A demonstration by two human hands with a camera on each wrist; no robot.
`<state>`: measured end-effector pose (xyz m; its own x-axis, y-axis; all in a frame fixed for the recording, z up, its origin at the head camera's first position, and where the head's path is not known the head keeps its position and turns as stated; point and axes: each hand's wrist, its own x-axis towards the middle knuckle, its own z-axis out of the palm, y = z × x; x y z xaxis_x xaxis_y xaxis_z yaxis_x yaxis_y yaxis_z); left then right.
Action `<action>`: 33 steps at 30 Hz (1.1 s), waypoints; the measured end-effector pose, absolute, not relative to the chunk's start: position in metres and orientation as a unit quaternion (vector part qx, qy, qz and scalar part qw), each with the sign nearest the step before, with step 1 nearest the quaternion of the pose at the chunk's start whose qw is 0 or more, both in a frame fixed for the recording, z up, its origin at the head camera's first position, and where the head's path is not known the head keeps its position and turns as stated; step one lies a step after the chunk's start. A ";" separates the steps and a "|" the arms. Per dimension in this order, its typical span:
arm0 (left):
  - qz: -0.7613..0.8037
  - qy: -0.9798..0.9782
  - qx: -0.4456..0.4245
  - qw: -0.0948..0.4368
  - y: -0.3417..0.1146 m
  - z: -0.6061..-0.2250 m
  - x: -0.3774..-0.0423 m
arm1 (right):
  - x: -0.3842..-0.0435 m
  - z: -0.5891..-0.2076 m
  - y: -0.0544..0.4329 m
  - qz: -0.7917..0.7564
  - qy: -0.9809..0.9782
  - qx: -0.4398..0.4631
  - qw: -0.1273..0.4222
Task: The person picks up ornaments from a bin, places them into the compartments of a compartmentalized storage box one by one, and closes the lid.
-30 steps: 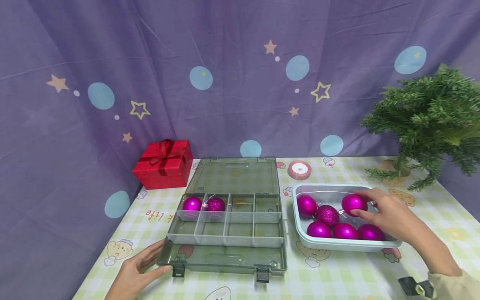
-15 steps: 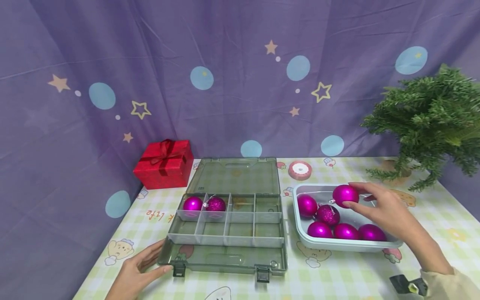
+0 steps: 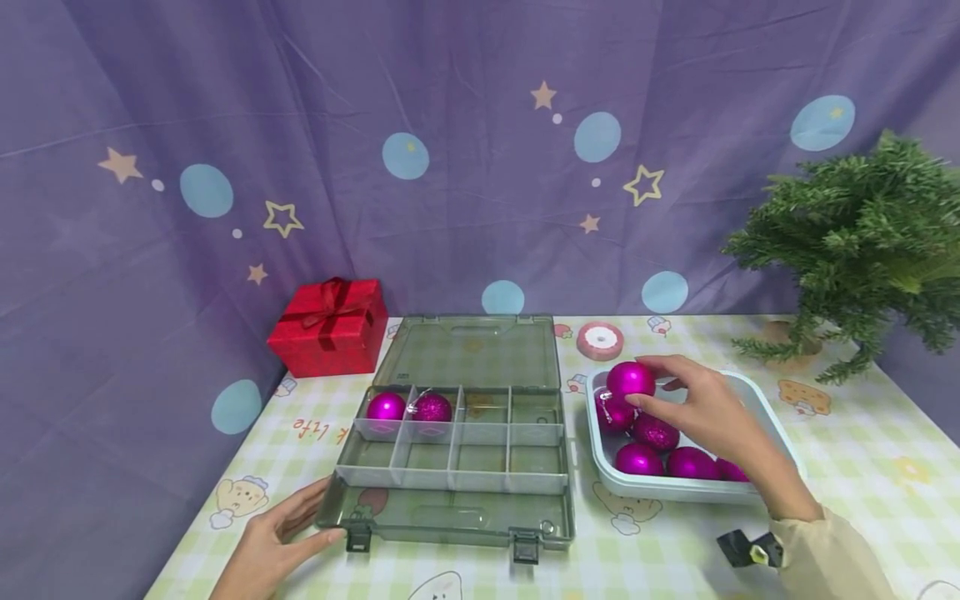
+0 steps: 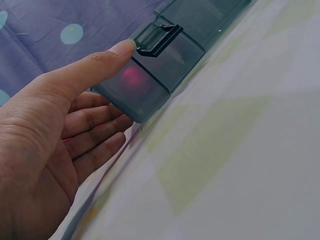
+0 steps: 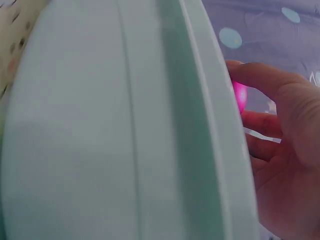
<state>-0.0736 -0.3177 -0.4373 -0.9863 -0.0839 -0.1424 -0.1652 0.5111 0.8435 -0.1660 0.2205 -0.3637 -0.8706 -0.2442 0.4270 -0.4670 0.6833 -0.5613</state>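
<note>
My right hand (image 3: 708, 412) pinches a shiny magenta Christmas bauble (image 3: 631, 380) between thumb and fingers, above the left end of a pale blue tub (image 3: 697, 489). More baubles, including a glittery one (image 3: 657, 432), lie in the tub. In the right wrist view the tub's wall (image 5: 150, 125) hides most of the held bauble (image 5: 240, 95). My left hand (image 3: 273, 542) holds the front left corner of a smoky grey compartment box (image 3: 450, 537), thumb by a latch (image 4: 159, 40). The box's lid is laid back. Its back row holds a shiny bauble (image 3: 386, 407) and a glittery bauble (image 3: 432, 407).
A red gift box (image 3: 330, 329) stands behind on the left. Between the lid and tub, towards the back, lies a ribbon roll (image 3: 600, 340). A small artificial fir tree (image 3: 862, 242) stands at the right, and a purple curtain (image 3: 465, 75) hangs behind the table.
My right hand has lifted the bauble from the tub's right part and carried it left over the other baubles. My left hand has stayed at the box corner.
</note>
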 end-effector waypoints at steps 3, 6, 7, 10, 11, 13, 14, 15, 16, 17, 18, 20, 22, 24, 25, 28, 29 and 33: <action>0.490 0.868 -0.072 0.043 -0.318 -0.438 -0.074 | -0.173 -0.362 0.205 0.369 -0.890 0.220 0.154; 0.490 0.868 -0.072 0.043 -0.318 -0.438 -0.074 | -0.180 -0.363 0.191 0.391 -0.877 0.239 0.146; 0.489 0.868 -0.071 0.043 -0.318 -0.438 -0.075 | -0.182 -0.363 0.186 0.398 -0.873 0.242 0.143; 0.488 0.869 -0.070 0.042 -0.318 -0.438 -0.074 | -0.188 -0.365 0.173 0.422 -0.863 0.247 0.130; 0.488 0.869 -0.069 0.043 -0.318 -0.438 -0.074 | -0.190 -0.365 0.169 0.427 -0.860 0.248 0.126; 0.489 0.868 -0.073 0.044 -0.318 -0.437 -0.074 | -0.193 -0.365 0.159 0.431 -0.859 0.248 0.120; 0.489 0.868 -0.073 0.044 -0.318 -0.437 -0.074 | -0.194 -0.364 0.154 0.432 -0.858 0.250 0.118; 0.488 0.868 -0.073 0.044 -0.318 -0.437 -0.074 | -0.195 -0.364 0.150 0.431 -0.858 0.253 0.115; 0.489 0.868 -0.073 0.044 -0.318 -0.437 -0.074 | -0.196 -0.364 0.145 0.430 -0.858 0.257 0.113; 0.489 0.868 -0.074 0.043 -0.318 -0.437 -0.074 | -0.197 -0.364 0.141 0.427 -0.858 0.261 0.112; 0.490 0.868 -0.074 0.043 -0.317 -0.437 -0.074 | -0.198 -0.363 0.136 0.425 -0.859 0.265 0.110; 0.488 0.869 -0.070 0.041 -0.317 -0.437 -0.074 | -0.200 -0.364 0.128 0.420 -0.859 0.273 0.106; 0.487 0.869 -0.071 0.042 -0.317 -0.437 -0.074 | -0.201 -0.364 0.120 0.416 -0.861 0.276 0.098; 0.485 0.871 -0.072 0.043 -0.318 -0.436 -0.074 | -0.202 -0.364 0.112 0.413 -0.863 0.276 0.089; 0.484 0.871 -0.071 0.043 -0.318 -0.436 -0.073 | -0.203 -0.364 0.109 0.411 -0.864 0.277 0.086; 0.483 0.871 -0.074 0.044 -0.317 -0.436 -0.074 | -0.206 -0.365 0.099 0.411 -0.864 0.282 0.078; 0.484 0.871 -0.072 0.044 -0.317 -0.436 -0.074 | -0.206 -0.366 0.095 0.410 -0.863 0.286 0.078; 0.484 0.871 -0.075 0.044 -0.317 -0.435 -0.074 | -0.208 -0.367 0.083 0.407 -0.860 0.298 0.072</action>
<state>-0.0741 -0.3167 -0.4347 -0.9848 -0.0878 -0.1501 -0.1738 0.5202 0.8362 -0.2081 0.0834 -0.3666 -0.8123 -0.4541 0.3661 -0.5710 0.4906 -0.6583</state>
